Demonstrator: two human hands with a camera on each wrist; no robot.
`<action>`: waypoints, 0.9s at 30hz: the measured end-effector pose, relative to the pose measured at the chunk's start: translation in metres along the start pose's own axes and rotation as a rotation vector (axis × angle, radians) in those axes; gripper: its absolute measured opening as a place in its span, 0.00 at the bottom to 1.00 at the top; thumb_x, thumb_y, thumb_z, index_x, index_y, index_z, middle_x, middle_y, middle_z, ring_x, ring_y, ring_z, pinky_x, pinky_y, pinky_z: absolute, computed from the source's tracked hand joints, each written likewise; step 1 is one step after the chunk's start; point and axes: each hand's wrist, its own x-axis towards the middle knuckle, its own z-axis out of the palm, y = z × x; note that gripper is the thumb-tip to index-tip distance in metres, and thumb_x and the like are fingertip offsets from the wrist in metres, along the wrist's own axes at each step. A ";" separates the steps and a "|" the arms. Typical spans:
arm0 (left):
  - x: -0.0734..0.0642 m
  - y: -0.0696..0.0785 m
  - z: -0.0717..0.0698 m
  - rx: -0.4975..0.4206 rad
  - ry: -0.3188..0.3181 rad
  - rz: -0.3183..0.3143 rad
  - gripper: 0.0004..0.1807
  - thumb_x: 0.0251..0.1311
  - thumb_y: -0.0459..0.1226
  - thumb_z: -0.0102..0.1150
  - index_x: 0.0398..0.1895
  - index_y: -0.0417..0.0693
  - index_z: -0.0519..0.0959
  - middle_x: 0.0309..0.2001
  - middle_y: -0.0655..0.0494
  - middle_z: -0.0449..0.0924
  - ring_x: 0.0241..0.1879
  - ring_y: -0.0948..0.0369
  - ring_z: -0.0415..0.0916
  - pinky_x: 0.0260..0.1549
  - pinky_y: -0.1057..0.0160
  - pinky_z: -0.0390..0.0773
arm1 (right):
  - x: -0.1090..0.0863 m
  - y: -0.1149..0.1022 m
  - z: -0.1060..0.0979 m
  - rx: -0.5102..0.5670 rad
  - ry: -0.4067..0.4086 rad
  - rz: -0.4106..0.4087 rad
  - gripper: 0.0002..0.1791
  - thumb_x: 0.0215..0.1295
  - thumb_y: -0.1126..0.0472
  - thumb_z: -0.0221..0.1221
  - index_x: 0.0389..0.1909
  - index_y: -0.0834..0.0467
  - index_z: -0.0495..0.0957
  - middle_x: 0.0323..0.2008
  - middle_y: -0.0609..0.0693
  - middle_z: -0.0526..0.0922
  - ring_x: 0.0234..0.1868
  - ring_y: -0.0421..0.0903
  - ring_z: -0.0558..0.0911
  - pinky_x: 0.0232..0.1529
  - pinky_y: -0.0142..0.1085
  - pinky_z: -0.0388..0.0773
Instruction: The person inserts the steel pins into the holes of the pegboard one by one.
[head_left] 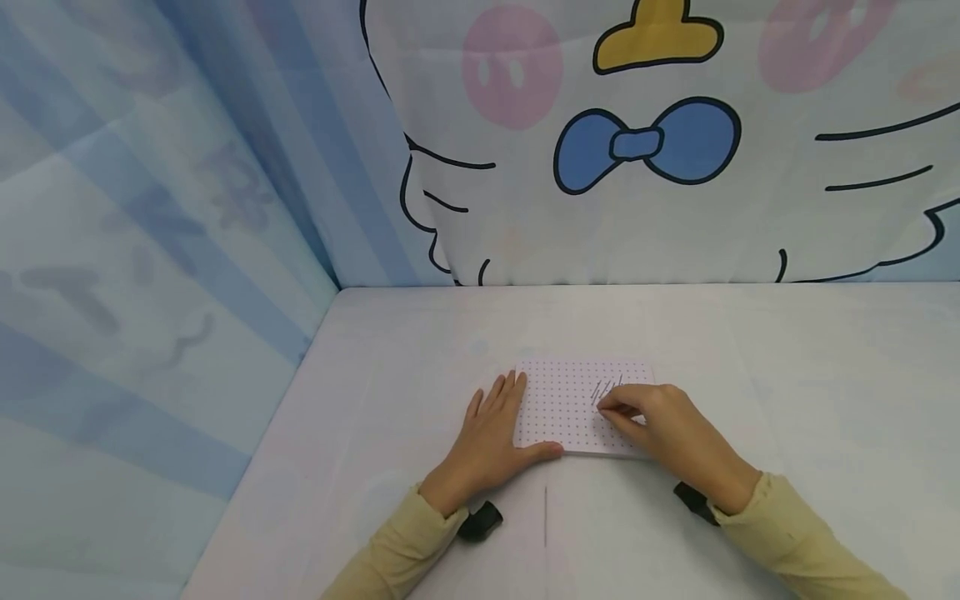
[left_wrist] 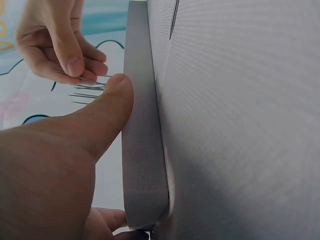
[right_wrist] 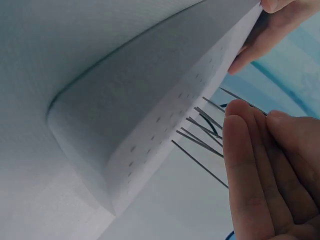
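Observation:
A white board (head_left: 551,408) with a grid of small holes lies flat on the table. Several thin metal pins (head_left: 597,390) stand upright in its right-hand part. My left hand (head_left: 487,442) rests at the board's left edge with straight fingers, its thumb against the front side. Over the right part, my right hand (head_left: 671,425) pinches a thin pin (right_wrist: 239,96) between thumb and fingertips. In the right wrist view that pin stands apart from the row of other pins (right_wrist: 197,160). Whether its lower tip touches a hole cannot be told.
The board stands on a white-covered table (head_left: 810,400). A thin dark pin-like line (head_left: 546,517) lies in front of the board. Printed curtains (head_left: 637,225) rise behind and at the left. Dark straps or devices (head_left: 480,522) sit at both wrists.

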 end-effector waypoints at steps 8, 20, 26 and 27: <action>-0.001 0.001 -0.001 -0.015 -0.003 -0.004 0.60 0.55 0.68 0.59 0.80 0.47 0.44 0.80 0.51 0.43 0.80 0.54 0.38 0.76 0.45 0.39 | 0.002 0.004 0.004 0.001 0.010 -0.006 0.07 0.54 0.74 0.69 0.31 0.60 0.86 0.32 0.47 0.88 0.32 0.40 0.87 0.37 0.36 0.85; -0.001 0.001 -0.002 -0.003 -0.003 0.001 0.60 0.55 0.68 0.59 0.80 0.47 0.44 0.80 0.50 0.43 0.79 0.54 0.39 0.76 0.45 0.40 | 0.005 0.002 0.008 -0.012 -0.005 0.015 0.06 0.54 0.74 0.69 0.31 0.61 0.86 0.32 0.48 0.88 0.33 0.41 0.86 0.36 0.35 0.84; -0.001 0.001 -0.002 0.003 -0.005 0.000 0.60 0.55 0.68 0.59 0.80 0.47 0.44 0.80 0.50 0.43 0.79 0.54 0.39 0.76 0.45 0.39 | 0.008 0.001 0.012 -0.027 0.012 0.029 0.05 0.55 0.74 0.68 0.31 0.63 0.86 0.31 0.50 0.88 0.32 0.42 0.86 0.33 0.35 0.84; -0.001 0.001 -0.002 0.003 -0.007 -0.001 0.60 0.55 0.68 0.59 0.80 0.47 0.44 0.80 0.51 0.43 0.80 0.54 0.39 0.76 0.45 0.39 | 0.008 0.001 0.012 -0.028 0.012 0.034 0.05 0.55 0.74 0.68 0.31 0.63 0.86 0.31 0.50 0.88 0.32 0.43 0.86 0.33 0.36 0.84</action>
